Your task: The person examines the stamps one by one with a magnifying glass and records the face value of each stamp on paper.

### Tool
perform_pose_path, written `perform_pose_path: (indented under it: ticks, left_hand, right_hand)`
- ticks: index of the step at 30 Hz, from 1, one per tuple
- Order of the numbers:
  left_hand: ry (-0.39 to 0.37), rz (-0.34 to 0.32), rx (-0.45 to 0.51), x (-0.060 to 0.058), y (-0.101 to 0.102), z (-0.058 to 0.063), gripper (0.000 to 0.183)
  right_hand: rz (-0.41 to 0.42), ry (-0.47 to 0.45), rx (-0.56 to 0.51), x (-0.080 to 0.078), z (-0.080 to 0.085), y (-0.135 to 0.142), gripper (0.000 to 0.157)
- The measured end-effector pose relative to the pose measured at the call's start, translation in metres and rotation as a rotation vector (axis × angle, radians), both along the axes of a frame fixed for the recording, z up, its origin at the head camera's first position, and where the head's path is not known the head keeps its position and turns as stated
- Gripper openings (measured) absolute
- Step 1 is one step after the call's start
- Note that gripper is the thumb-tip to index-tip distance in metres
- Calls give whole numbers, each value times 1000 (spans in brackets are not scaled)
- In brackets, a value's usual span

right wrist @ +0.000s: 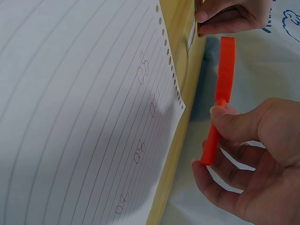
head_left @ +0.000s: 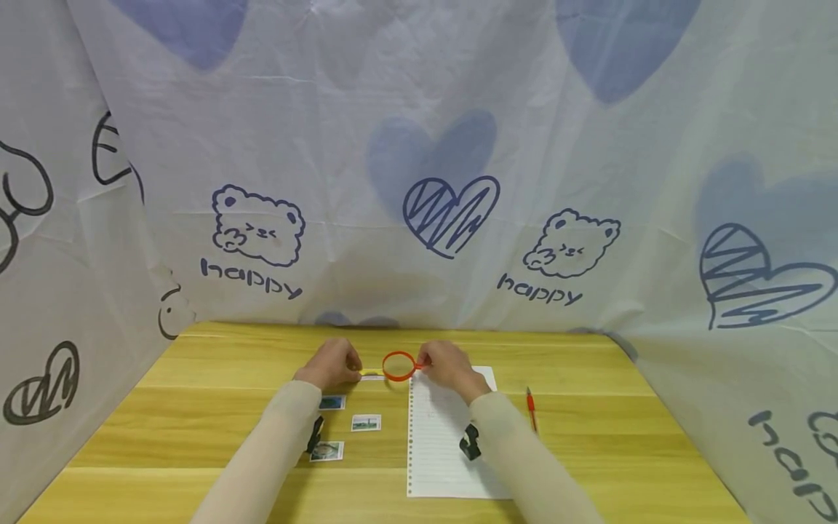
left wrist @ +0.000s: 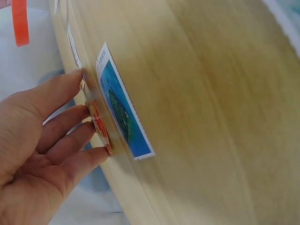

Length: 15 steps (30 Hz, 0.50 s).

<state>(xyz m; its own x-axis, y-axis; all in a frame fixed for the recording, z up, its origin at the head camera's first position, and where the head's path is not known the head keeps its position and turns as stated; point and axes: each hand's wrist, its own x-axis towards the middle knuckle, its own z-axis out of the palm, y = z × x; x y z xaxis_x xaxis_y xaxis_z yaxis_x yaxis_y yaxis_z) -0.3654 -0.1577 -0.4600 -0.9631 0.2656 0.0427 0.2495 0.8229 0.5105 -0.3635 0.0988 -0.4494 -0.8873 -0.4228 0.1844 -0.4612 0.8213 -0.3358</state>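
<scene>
My right hand (head_left: 448,367) pinches the handle of a red magnifying glass (head_left: 385,372) between thumb and fingers. Its round frame stands left of the hand, beyond the notepaper's top edge. At the far side of the table, my left hand (head_left: 332,364) pinches the end of a thin yellow-and-white strip (head_left: 372,374); I cannot tell its kind. In the left wrist view, the other fingertips rest at the edge of a small red stamp (left wrist: 100,126). Close beside it lies a blue stamp (left wrist: 120,108) with a green island on it.
Two more stamps, a pale green one (head_left: 366,423) and a darker one (head_left: 326,451), lie nearer on the wooden table (head_left: 164,437). Lined notepaper (head_left: 445,466) with handwritten figures lies under the right forearm. A red pen (head_left: 531,407) lies right of it. Printed cloth (head_left: 353,247) hangs behind.
</scene>
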Motion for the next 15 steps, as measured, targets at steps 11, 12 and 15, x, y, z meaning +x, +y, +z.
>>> perform_pose_path:
  ticks: [11,12,15]
  left_hand:
    - [-7,5,-2,-1,-1,-1,14]
    - [-7,6,-3,-2,-1,-1,14]
    - [-3,7,-5,-2,-1,-2,14]
  right_hand:
    - [22,18,14,-2,-2,-9,11]
    - [22,23,14,-2,-3,-10,11]
    - [21,35,18,-1,-4,-14,12]
